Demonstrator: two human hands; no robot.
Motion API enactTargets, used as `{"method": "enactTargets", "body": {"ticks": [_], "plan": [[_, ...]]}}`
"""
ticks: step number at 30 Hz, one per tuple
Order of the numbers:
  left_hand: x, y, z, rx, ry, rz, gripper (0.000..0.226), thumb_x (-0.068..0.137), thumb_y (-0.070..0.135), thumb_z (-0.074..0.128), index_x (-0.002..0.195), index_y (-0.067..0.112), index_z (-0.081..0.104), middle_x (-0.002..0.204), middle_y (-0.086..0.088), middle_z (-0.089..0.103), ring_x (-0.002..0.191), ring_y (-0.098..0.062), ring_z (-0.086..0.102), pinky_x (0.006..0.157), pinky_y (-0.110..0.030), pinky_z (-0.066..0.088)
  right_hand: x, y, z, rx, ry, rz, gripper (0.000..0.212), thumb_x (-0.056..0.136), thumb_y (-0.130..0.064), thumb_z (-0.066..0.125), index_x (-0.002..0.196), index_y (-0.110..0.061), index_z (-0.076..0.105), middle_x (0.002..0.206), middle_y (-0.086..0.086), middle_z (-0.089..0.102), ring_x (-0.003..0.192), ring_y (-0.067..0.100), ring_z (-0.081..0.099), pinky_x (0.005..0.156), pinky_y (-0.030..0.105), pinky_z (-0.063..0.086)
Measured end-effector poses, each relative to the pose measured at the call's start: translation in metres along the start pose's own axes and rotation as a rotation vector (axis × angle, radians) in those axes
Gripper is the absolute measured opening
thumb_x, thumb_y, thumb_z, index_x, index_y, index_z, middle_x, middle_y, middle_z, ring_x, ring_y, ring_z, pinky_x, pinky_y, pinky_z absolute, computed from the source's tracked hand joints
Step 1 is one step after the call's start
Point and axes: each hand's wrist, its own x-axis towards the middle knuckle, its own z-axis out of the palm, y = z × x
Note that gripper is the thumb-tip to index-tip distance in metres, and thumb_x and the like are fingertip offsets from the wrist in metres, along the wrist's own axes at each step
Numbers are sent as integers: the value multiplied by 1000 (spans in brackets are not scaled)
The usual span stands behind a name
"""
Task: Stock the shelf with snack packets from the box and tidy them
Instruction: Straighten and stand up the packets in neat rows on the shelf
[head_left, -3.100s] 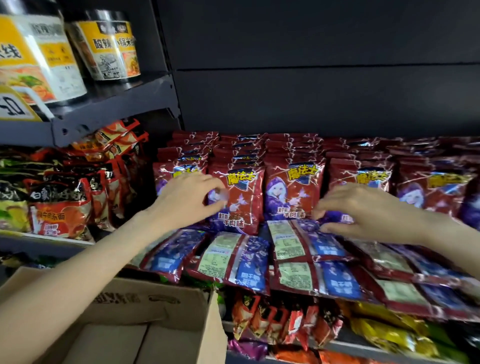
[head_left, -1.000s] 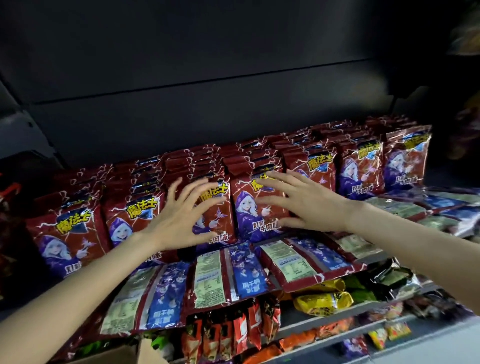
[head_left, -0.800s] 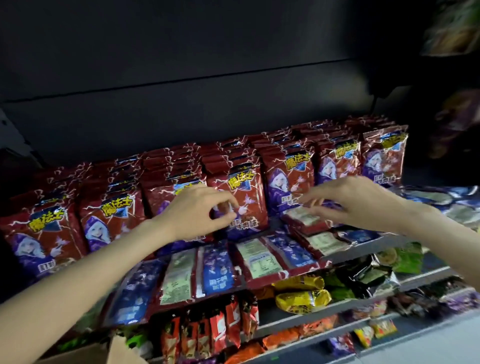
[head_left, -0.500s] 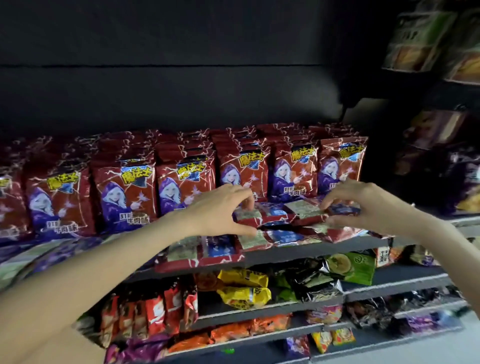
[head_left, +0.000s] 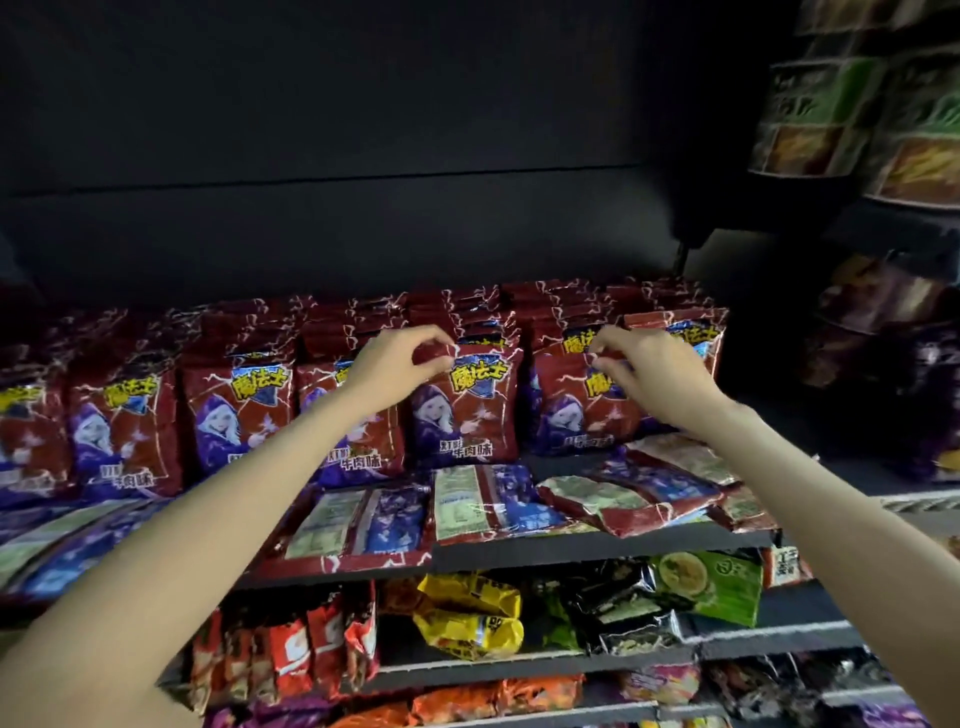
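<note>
Rows of red snack packets with a purple-hooded figure stand upright on the dark shelf (head_left: 597, 548). My left hand (head_left: 395, 371) pinches the top edge of one upright red packet (head_left: 467, 410) near the middle. My right hand (head_left: 649, 374) pinches the top edge of the neighbouring upright packet (head_left: 571, 415) to the right. In front of the upright rows, several of the same packets (head_left: 488, 501) lie flat, back side up, along the shelf's front edge. The box is out of view.
Lower shelves hold orange-red packets (head_left: 291, 654), yellow packets (head_left: 467, 618) and a green packet (head_left: 711, 582). At the right a neighbouring shelf unit (head_left: 883, 208) carries dim stacked goods. Above the packets the dark back panel (head_left: 363, 156) is bare.
The view has swung to the right end of the shelf. Both hands rose from the flat-lying packets at the front to the top edges of two upright packets.
</note>
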Motion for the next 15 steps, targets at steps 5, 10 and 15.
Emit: {"method": "enactTargets", "body": {"ticks": [5,10,15], "plan": [[22,-1,19,116,76,22,24,92,39,55,114,29,59,93,0,70,40,-7,45,47,-24,42,44,4,17,7,-12,144,24,95,-24,54,115,-13,61,99,15,69,92,34,64,72,35,44],[17,-15,28,273,196,148,33,92,33,56,123,22,55,121,-3,56,111,-25,53,90,-43,48,63,7,37,41,-121,200,20,95,-20,53,112,-14,60,100,17,67,92,34,63,83,39,50],[6,-27,34,525,75,640,49,91,51,45,136,33,38,149,-1,33,136,-20,27,112,-51,15,62,13,45,-104,15,75,29,90,-24,57,118,-17,57,126,9,49,120,30,41,101,42,33]]}}
